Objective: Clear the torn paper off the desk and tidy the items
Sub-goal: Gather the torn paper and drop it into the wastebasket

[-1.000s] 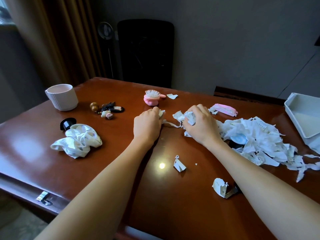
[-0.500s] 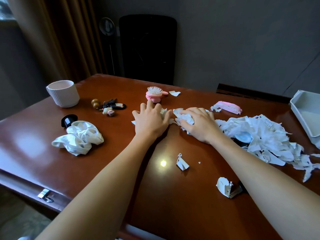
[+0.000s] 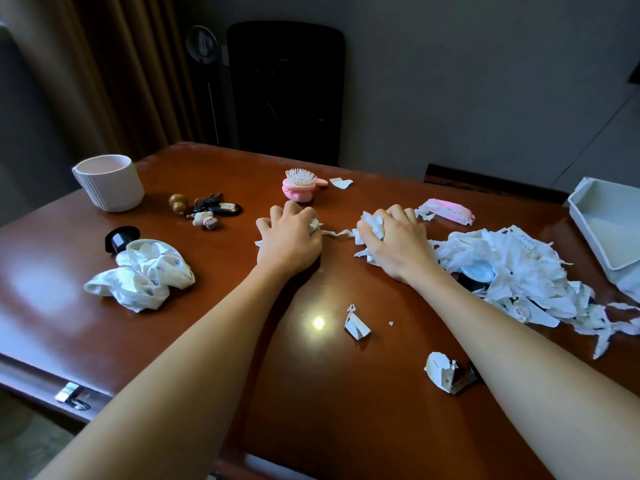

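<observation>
Leaves a crumpled white paper scrap (image 3: 440, 371) as before on the near part of the glossy brown wooden desk (image 3: 329, 393). Further in, has curled the left hand (image 3: 289, 242), flat and spread a moment ago, round a small torn scrap (image 3: 314, 225). Grips with the right hand (image 3: 394, 244) a wad of torn white paper (image 3: 372, 223), now apart from the left, beside the big heap of white strips (image 3: 519, 268).

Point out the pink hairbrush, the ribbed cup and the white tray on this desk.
pink hairbrush (image 3: 300, 192): head view, on its pink body under the bristles.
ribbed cup (image 3: 114, 190): head view, on its outer wall.
white tray (image 3: 588, 231): head view, on its near left rim.
</observation>
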A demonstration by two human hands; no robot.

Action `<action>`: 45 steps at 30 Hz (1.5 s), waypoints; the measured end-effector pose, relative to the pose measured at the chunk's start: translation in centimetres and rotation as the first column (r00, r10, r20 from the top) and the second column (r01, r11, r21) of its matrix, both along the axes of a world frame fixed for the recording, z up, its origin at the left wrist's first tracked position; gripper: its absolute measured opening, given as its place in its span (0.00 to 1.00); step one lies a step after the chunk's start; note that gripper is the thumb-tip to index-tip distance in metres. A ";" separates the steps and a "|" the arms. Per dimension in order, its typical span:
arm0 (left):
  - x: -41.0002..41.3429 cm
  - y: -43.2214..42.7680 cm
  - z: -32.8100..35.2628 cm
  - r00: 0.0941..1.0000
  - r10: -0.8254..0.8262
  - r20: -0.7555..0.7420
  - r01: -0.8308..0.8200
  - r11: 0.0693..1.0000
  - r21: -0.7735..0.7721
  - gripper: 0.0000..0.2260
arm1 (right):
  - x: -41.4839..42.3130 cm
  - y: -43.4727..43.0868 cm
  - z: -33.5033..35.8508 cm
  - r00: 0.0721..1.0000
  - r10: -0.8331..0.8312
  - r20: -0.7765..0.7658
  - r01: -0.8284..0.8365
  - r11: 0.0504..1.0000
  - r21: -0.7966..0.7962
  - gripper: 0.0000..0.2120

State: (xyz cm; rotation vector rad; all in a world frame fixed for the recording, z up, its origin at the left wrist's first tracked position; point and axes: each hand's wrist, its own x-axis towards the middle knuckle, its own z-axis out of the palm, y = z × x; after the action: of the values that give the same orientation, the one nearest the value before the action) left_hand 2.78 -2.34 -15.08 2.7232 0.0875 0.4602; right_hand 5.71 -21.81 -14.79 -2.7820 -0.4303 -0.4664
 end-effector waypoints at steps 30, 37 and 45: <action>-3.3 -0.7 2.6 0.953 0.294 0.068 -0.250 0.895 -0.370 0.13 | -2.4 0.8 1.7 0.959 0.237 0.156 -0.199 0.953 -0.230 0.17; -5.4 -1.0 3.0 0.983 0.175 0.058 -0.128 0.874 -0.469 0.13 | -3.3 0.6 2.6 0.953 0.235 0.191 -0.215 0.969 -0.119 0.16; -7.8 -0.2 5.0 0.994 0.066 0.088 -0.016 0.878 -0.479 0.13 | -5.1 1.7 6.4 0.928 0.248 0.277 -0.257 0.966 -0.003 0.16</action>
State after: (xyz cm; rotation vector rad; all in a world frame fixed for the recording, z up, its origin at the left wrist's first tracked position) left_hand -5.06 -2.57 -10.06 2.2103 0.2041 0.5115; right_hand 0.60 -20.09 -8.42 -2.5845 -0.8238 -0.7917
